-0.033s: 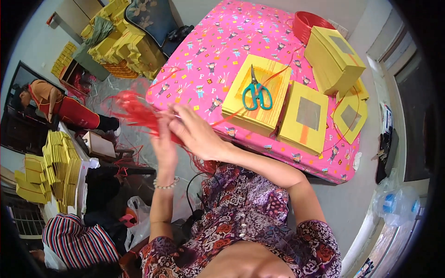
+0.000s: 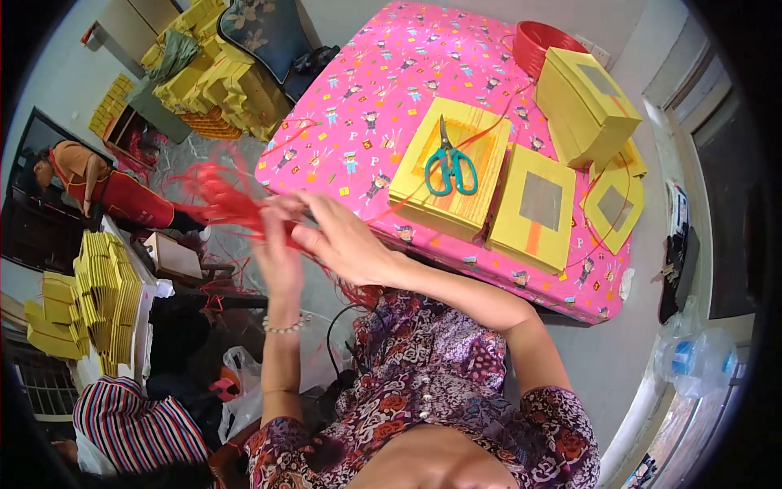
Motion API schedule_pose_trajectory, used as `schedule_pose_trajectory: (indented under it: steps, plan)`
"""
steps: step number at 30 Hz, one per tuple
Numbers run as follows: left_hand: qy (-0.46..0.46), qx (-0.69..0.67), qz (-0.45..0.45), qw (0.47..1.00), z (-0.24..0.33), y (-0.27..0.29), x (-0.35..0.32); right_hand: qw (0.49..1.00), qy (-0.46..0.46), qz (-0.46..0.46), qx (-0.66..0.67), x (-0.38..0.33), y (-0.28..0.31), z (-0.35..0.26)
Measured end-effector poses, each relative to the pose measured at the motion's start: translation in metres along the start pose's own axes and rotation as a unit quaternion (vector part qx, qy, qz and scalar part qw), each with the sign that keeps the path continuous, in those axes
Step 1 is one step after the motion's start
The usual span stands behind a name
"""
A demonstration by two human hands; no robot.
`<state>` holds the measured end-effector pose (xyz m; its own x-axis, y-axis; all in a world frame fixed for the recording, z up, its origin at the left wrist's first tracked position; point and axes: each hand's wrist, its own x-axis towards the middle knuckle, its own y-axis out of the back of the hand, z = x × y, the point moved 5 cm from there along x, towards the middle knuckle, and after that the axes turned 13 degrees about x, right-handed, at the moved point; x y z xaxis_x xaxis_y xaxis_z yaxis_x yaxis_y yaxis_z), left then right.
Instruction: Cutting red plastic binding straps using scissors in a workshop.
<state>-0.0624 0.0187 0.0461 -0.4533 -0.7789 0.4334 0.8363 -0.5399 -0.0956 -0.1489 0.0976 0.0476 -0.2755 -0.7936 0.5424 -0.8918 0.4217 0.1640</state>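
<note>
A bundle of thin red plastic strands (image 2: 216, 191) spreads out at the near left corner of the bed, blurred by motion. My left hand (image 2: 279, 244) is closed round its near end, a beaded bracelet on the wrist. Against it lies my right hand (image 2: 346, 240), fingers bent over the same strands; its fingertips are partly hidden. More red strands hang below my hands. One red strip runs from near my right hand across a stack of yellow cardboard pieces (image 2: 415, 175). Scissors with teal handles (image 2: 450, 171) lie on that stack, blades pointing away from me.
The bed's pink printed cover (image 2: 358, 106) fills the middle. More yellow boxes (image 2: 533, 208) with grey windows stand at right, near a red coil (image 2: 542, 49). At left, a person in a red apron (image 2: 122, 191) bends by folded yellow card (image 2: 106, 293); a striped sleeve (image 2: 138, 428) shows below.
Both hands have shifted slightly left, and the red strands have moved with them. The scissors and boxes have stayed in place.
</note>
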Motion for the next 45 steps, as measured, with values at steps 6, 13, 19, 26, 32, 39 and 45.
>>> schedule_pose_trajectory:
  steps: [6, 13, 19, 26, 32, 39, 45]
  plan:
    - [-0.051, -0.094, 0.021, 0.994, 0.073, 0.034, 0.035, 0.981, 0.089, -0.114, -0.131, -0.007, -0.031, 0.037]
    - [-0.135, -0.101, 0.008, 0.986, 0.114, 0.06, 0.07, 0.992, -0.042, -0.107, 0.058, -0.007, -0.048, 0.107]
    - [-0.221, -0.053, 0.032, 0.973, 0.117, 0.053, 0.082, 0.977, -0.011, -0.116, 0.178, -0.011, -0.076, 0.094]
    - [-0.338, 0.158, -0.015, 0.928, 0.145, 0.038, 0.07, 0.984, -0.052, -0.131, 0.11, -0.013, -0.106, 0.112]
    - [-0.12, -0.399, -0.1, 0.903, 0.143, 0.031, 0.074, 0.976, -0.157, -0.092, 0.117, -0.007, -0.11, 0.122]
    - [-0.04, -0.747, -0.193, 0.636, 0.165, 0.04, 0.086, 0.991, 0.077, -0.059, -0.088, 0.002, -0.088, 0.114]
    - [-0.165, -0.309, -0.183, 0.919, 0.208, 0.076, 0.103, 0.996, 0.071, -0.039, -0.046, 0.019, -0.074, 0.12]
